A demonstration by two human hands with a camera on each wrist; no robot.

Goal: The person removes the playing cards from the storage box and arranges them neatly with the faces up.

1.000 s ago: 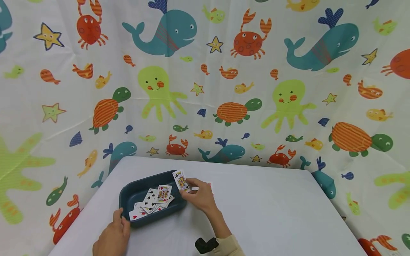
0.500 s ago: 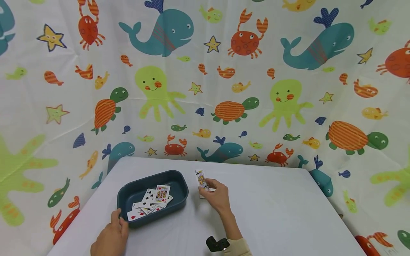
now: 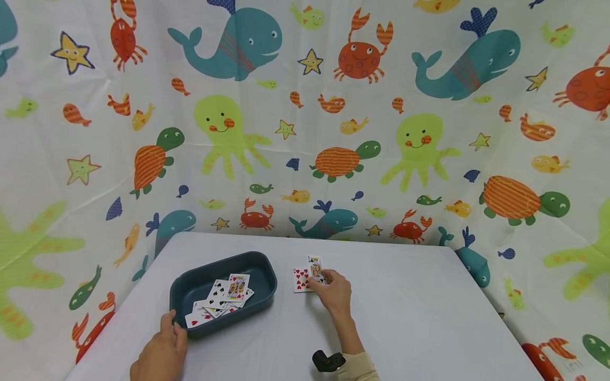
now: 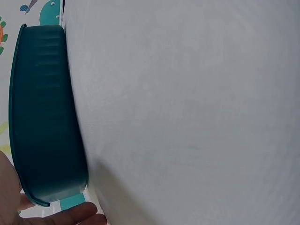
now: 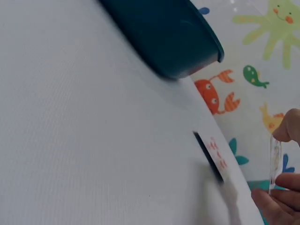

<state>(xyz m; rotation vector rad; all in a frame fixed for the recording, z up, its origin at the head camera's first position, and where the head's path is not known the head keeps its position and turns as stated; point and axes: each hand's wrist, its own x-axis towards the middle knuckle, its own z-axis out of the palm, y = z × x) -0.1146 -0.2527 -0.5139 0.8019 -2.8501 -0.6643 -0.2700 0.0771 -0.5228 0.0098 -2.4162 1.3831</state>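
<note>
My right hand [image 3: 334, 293] pinches a face playing card [image 3: 315, 268] of a black suit, tilted up between thumb and fingers. In the right wrist view the card [image 5: 275, 161] shows nearly edge-on. Below and left of it, a red hearts card [image 3: 300, 280] lies on the table, partly covered by the held card and fingers. My left hand [image 3: 161, 352] grips the near left corner of a dark teal tray [image 3: 259, 309], thumb and fingers on either side of the rim. Inside the tray lies a loose heap of face-up playing cards [image 3: 218, 295], a red king-like face card [image 3: 238, 287] on top.
A white cloth covers the table [image 3: 419, 312]. Behind it hangs a curtain [image 3: 281, 159] printed with sea animals. The tray stands on the left half, the hearts card just right of it. A black strap device [image 3: 329, 361] sits on my right wrist.
My right hand has moved right with the face card, from over the tray's right end to beside the hearts card on the table. My left hand has stayed at the tray corner.
</note>
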